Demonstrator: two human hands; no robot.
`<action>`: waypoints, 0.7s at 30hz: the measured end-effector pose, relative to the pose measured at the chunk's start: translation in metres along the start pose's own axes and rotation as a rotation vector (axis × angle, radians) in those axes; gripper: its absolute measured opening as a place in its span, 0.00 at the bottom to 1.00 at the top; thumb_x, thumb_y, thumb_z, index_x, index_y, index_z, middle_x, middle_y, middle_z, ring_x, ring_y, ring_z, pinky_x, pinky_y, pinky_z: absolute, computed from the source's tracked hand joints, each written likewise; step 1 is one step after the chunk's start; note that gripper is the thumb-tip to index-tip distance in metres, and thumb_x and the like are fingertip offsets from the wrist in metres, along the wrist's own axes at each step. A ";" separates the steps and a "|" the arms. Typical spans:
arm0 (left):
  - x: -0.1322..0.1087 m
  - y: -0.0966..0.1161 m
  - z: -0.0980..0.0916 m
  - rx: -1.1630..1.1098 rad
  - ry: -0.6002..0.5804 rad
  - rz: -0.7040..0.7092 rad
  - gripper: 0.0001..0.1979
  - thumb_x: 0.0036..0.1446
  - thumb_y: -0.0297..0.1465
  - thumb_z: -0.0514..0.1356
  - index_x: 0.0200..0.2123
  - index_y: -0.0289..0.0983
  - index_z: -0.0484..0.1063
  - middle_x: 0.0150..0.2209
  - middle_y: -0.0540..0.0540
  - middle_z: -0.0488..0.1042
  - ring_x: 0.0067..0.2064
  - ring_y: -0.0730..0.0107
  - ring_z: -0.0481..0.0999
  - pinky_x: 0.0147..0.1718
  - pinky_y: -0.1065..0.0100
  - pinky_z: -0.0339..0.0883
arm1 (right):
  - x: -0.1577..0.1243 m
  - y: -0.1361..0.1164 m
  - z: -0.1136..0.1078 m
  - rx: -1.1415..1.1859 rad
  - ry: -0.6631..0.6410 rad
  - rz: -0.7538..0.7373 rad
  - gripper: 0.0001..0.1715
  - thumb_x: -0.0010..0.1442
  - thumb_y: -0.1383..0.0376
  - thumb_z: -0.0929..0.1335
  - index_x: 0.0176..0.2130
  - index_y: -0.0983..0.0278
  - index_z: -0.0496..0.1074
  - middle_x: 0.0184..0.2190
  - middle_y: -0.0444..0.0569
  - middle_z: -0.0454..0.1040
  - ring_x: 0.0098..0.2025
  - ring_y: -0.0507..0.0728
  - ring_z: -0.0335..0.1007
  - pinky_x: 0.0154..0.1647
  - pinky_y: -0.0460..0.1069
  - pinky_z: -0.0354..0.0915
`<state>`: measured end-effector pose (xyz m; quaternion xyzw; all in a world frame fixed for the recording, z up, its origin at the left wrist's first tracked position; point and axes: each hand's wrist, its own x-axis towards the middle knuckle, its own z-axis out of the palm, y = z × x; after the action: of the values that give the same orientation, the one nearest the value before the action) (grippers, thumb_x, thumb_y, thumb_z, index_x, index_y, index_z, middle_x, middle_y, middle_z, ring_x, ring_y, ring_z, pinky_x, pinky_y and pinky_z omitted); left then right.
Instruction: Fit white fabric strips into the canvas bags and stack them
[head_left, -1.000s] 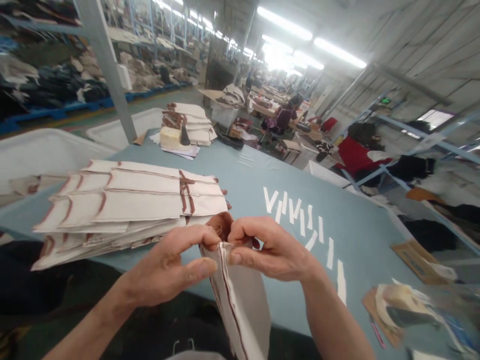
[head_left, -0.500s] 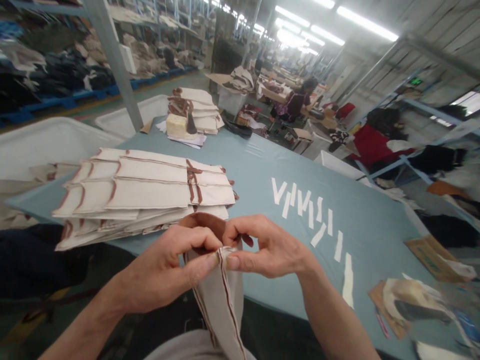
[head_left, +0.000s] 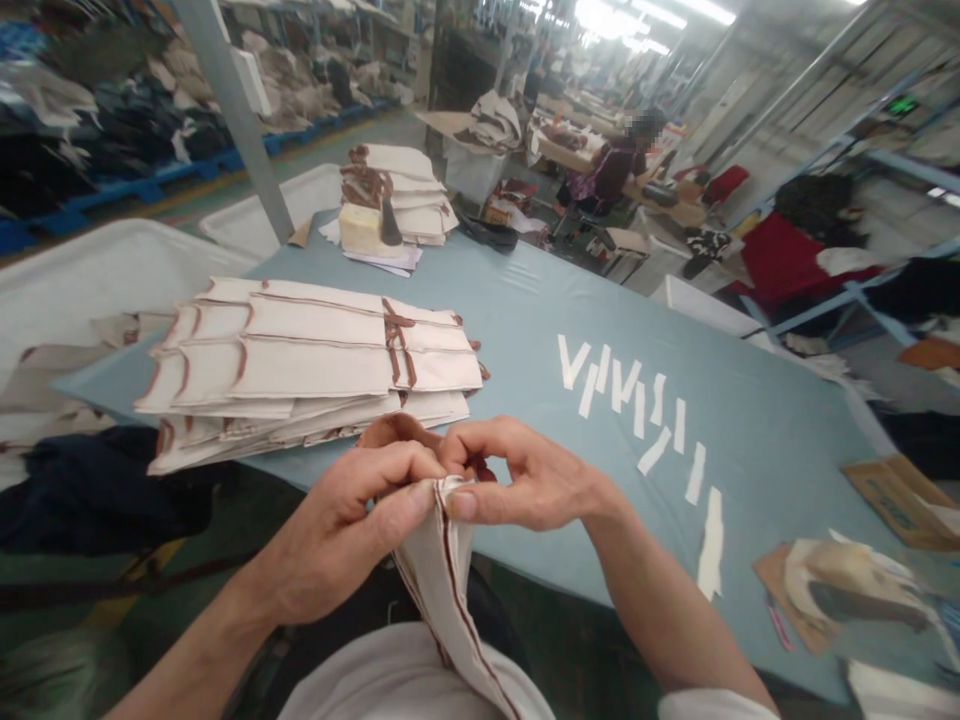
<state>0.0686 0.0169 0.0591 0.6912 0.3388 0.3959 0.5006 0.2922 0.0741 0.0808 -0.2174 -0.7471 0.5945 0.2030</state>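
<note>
A cream fabric piece with dark red-brown edging hangs from both hands in front of my body. My left hand pinches its top edge between thumb and fingers. Close beside it, my right hand grips the same edge, thumb on the near side. A brown part of the piece shows behind the fingers. Just beyond my left hand lies a stack of folded cream fabric pieces with brown trim and brown straps, on the blue-green table.
White strips lie scattered on the table's right half. At the far end are another fabric stack and a yellowish block. Cardboard and a pink pen lie at right. A metal post stands at left. A person sits further back.
The view has tilted slightly down and to the left, so the table things appear shifted. Both hands keep their pinch on the fabric edge and have drawn slightly closer together.
</note>
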 end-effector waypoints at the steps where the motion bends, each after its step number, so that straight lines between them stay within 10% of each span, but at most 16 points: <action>1: 0.000 -0.001 0.000 0.006 0.010 -0.004 0.15 0.74 0.34 0.58 0.34 0.40 0.78 0.29 0.53 0.78 0.30 0.72 0.73 0.31 0.72 0.64 | 0.000 -0.001 0.000 -0.013 -0.004 0.013 0.22 0.67 0.50 0.73 0.33 0.62 0.67 0.28 0.38 0.65 0.29 0.49 0.57 0.28 0.45 0.55; 21: 0.009 0.013 -0.005 0.144 0.074 -0.069 0.15 0.68 0.31 0.59 0.29 0.38 0.80 0.26 0.55 0.78 0.28 0.75 0.75 0.29 0.78 0.66 | 0.001 -0.020 -0.003 -0.379 0.089 0.017 0.05 0.59 0.63 0.69 0.33 0.63 0.71 0.27 0.39 0.69 0.29 0.49 0.61 0.31 0.46 0.55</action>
<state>0.0691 0.0234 0.0743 0.6984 0.4083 0.3781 0.4501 0.2911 0.0727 0.1013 -0.2844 -0.8341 0.4345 0.1863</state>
